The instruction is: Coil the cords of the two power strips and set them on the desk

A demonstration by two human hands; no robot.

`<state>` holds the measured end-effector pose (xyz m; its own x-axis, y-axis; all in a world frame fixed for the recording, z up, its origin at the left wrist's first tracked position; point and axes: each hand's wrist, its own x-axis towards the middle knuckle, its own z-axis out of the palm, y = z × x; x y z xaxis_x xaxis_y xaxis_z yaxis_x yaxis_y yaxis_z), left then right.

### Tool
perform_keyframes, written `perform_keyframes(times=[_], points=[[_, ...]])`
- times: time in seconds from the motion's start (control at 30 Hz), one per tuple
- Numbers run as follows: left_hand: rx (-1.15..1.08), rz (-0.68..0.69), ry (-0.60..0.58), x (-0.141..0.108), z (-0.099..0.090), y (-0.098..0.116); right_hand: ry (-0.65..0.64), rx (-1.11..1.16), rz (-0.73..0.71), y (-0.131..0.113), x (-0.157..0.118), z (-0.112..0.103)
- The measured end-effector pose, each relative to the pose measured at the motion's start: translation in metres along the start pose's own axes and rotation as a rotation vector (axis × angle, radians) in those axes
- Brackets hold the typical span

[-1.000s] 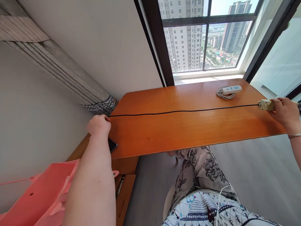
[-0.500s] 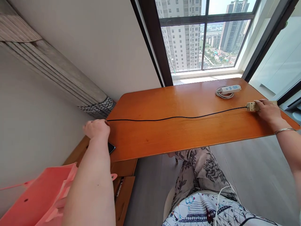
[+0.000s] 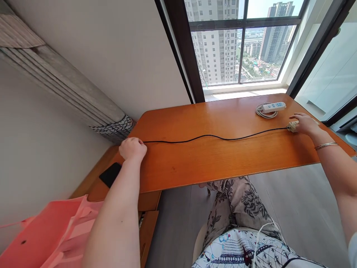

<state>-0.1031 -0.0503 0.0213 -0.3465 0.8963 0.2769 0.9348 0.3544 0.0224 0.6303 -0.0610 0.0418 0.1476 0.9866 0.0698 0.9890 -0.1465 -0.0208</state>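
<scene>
My left hand is closed in a fist around the black cord at the table's left side; the cord's end is hidden in the fist. From there the cord runs across the orange-brown wooden table in a slight wave to a beige power strip. My right hand lies over that strip and grips it, with a finger or two stretched past its upper edge. Behind it sits a white power strip with its grey cord coiled beside it.
A dark phone-like slab lies by my left forearm. To the lower left is a pink plastic container, near an open wooden drawer. A curtain hangs at the left; a window is beyond the table.
My left hand has moved right with the cord, which now bends a little more. My right hand and the beige power strip have shifted slightly left. More of the dark slab shows.
</scene>
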Motion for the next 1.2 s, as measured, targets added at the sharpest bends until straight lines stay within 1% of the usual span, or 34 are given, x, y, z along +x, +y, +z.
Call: perform_keyframes(times=[0.07,0.1,0.17,0.27,0.33,0.4,0.47,0.53,0.6,0.7,0.77,0.8,0.83,0.87,0.93,0.97,1.0,1.03,1.07,1.1,1.13,1.2], points=[[-0.054,0.115,0.006,-0.004,0.0,0.025,0.052,0.06,-0.043,-0.021,0.011,-0.001],[-0.089,0.159,-0.007,-0.007,0.0,0.04,0.056,0.074,-0.069,-0.032,0.017,0.001],[-0.172,0.288,0.01,-0.016,0.001,0.074,0.044,0.076,-0.089,-0.054,0.03,0.009],[-0.277,0.498,0.015,-0.035,0.002,0.12,-0.002,0.05,-0.04,-0.078,0.045,0.025],[-0.329,0.665,0.009,-0.051,0.001,0.144,-0.032,0.036,-0.006,-0.089,0.052,0.033],[-0.363,0.822,0.01,-0.067,-0.001,0.161,-0.041,0.022,0.019,-0.099,0.056,0.037],[-0.391,0.935,0.016,-0.082,-0.003,0.174,-0.055,0.012,0.042,-0.109,0.056,0.037],[-0.428,1.004,0.015,-0.095,-0.007,0.183,-0.074,0.028,0.037,-0.12,0.054,0.034],[-0.477,1.035,0.005,-0.105,-0.009,0.19,-0.087,0.07,0.002,-0.131,0.05,0.03],[-0.574,1.019,-0.025,-0.114,-0.012,0.198,-0.073,0.15,-0.057,-0.147,0.044,0.025],[-0.669,0.972,-0.069,-0.116,-0.013,0.206,-0.053,0.221,-0.103,-0.16,0.039,0.021],[-0.732,0.934,-0.107,-0.116,-0.013,0.212,-0.036,0.309,-0.126,-0.167,0.035,0.019],[-0.808,0.884,-0.163,-0.116,-0.012,0.219,-0.024,0.447,-0.148,-0.175,0.031,0.017],[-0.896,0.819,-0.239,-0.116,-0.012,0.227,-0.018,0.63,-0.167,-0.184,0.026,0.014],[-1.1,0.647,-0.442,-0.115,-0.011,0.247,-0.035,1.063,-0.21,-0.204,0.012,0.01],[-1.21,0.546,-0.554,-0.114,-0.011,0.256,-0.057,1.232,-0.245,-0.214,0.004,0.009],[-1.32,0.448,-0.656,-0.114,-0.011,0.265,-0.08,1.333,-0.303,-0.224,-0.004,0.007],[-1.42,0.366,-0.743,-0.114,-0.012,0.271,-0.102,1.37,-0.385,-0.232,-0.012,0.006],[-1.503,0.303,-0.803,-0.114,-0.013,0.276,-0.101,1.346,-0.474,-0.238,-0.02,0.005],[-1.566,0.264,-0.837,-0.114,-0.015,0.278,-0.078,1.282,-0.561,-0.242,-0.026,0.005],[-1.606,0.247,-0.844,-0.115,-0.017,0.279,-0.035,1.198,-0.632,-0.245,-0.03,0.006],[-1.625,0.254,-0.812,-0.115,-0.019,0.276,0.074,1.05,-0.696,-0.244,-0.033,0.01]])
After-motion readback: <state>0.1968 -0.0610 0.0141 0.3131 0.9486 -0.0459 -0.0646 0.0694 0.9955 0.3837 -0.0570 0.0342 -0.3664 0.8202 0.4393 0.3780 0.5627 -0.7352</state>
